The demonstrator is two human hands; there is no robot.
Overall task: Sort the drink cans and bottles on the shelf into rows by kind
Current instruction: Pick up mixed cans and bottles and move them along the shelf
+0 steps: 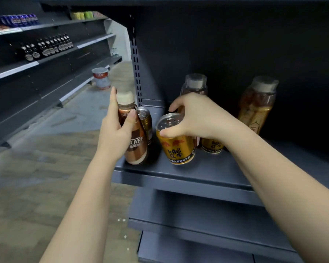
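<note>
Left hand [115, 130] wraps a brown coffee bottle [134, 135] at the shelf's [207, 168] front left corner; thumb across the label, fingers [113, 103] up along the far side toward the cream cap. Bottle tilted slightly, base at the shelf edge. Left forearm reaches up from below.

Right hand [196, 118] comes in from the right, palm down, clamped over the rim of a gold Red Bull can [176, 147]; thumb on the lid's near edge, other digits curled behind. Can leans toward camera, front centre of shelf.

Second gold can [145, 122] just behind the coffee bottle. Third gold can [212, 146] under the right wrist. Two clear tea bottles [257, 105] stand further back, upright.
</note>
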